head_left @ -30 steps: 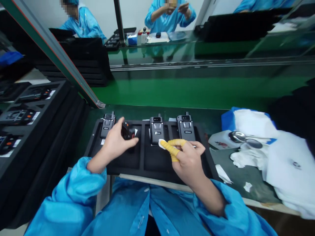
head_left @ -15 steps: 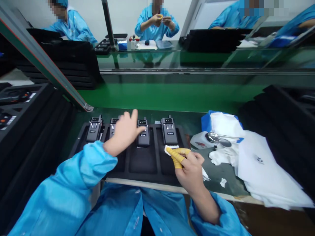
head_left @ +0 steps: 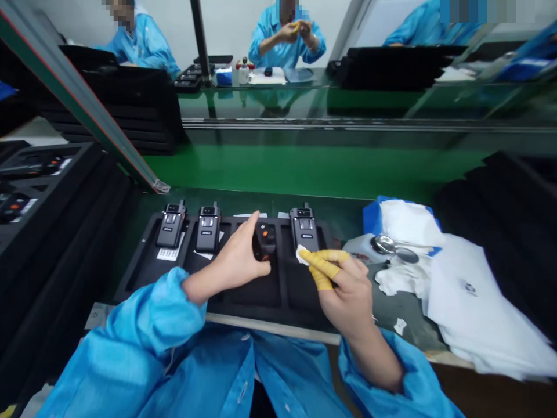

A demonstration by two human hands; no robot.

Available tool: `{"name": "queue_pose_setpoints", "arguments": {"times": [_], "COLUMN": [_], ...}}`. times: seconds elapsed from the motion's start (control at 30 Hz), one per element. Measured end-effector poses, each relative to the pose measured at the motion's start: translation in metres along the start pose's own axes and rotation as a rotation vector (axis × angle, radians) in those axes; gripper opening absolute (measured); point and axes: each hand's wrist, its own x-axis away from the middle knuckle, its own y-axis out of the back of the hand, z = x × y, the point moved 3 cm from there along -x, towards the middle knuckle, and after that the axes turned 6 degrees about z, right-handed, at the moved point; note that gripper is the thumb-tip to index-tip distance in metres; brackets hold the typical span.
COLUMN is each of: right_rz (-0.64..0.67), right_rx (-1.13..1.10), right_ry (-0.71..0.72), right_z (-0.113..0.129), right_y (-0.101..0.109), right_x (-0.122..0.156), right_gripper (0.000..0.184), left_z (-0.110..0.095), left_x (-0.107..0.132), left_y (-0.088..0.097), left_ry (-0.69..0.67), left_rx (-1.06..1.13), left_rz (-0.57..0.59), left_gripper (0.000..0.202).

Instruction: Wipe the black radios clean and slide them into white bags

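A black foam tray [head_left: 143, 270] lies in front of me with several small black radio-like devices standing along its far edge. My left hand [head_left: 239, 258] is closed around the third device [head_left: 264, 239], which is tipped so its orange-buttoned side shows. My right hand [head_left: 343, 287], with yellow finger cots on two fingers, pinches a small white wipe [head_left: 301, 253] just below the fourth device [head_left: 304, 227]. Two more devices [head_left: 170, 224] [head_left: 208, 227] stand upright at the tray's left.
White cloths [head_left: 470, 296] and a metal spoon on a dish [head_left: 389, 247] lie to the right. Stacked black trays with devices [head_left: 30, 191] fill the left side. A green conveyor [head_left: 313, 165] runs beyond. Other people in blue coats work across it.
My left hand let go of the second device, now upright in the tray, reached right and took hold of the third one, tilting it. My right hand stayed by the fourth device with the wipe.
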Motion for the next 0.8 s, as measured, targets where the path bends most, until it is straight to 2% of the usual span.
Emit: {"name": "queue_pose_setpoints", "arguments": {"times": [0.1, 0.2, 0.37, 0.43, 0.57, 0.8], "right_rz": [-0.002, 0.014, 0.187, 0.240, 0.256, 0.216], "right_rx": [-0.044, -0.033, 0.095, 0.137, 0.126, 0.174], "right_ry": [0.000, 0.043, 0.178, 0.217, 0.258, 0.227], "right_z": [0.016, 0.034, 0.055, 0.057, 0.053, 0.049], "right_y": [-0.005, -0.014, -0.021, -0.018, -0.009, -0.008], "right_x": [-0.017, -0.027, -0.030, -0.029, -0.025, -0.026], "right_gripper": [0.037, 0.042, 0.046, 0.044, 0.031, 0.028], "left_z": [0.000, 0.003, 0.008, 0.009, 0.008, 0.004], "left_x": [0.022, 0.030, 0.031, 0.031, 0.032, 0.031], "left_y": [-0.006, -0.013, -0.018, -0.019, -0.020, -0.021], "left_ry": [-0.112, -0.137, -0.194, -0.232, -0.248, -0.257], "left_rx": [0.083, 0.129, 0.192, 0.197, 0.159, 0.147], "left_rz": [-0.025, -0.026, -0.015, -0.008, 0.023, 0.043], "left_gripper": [0.067, 0.060, 0.049, 0.048, 0.053, 0.050]}}
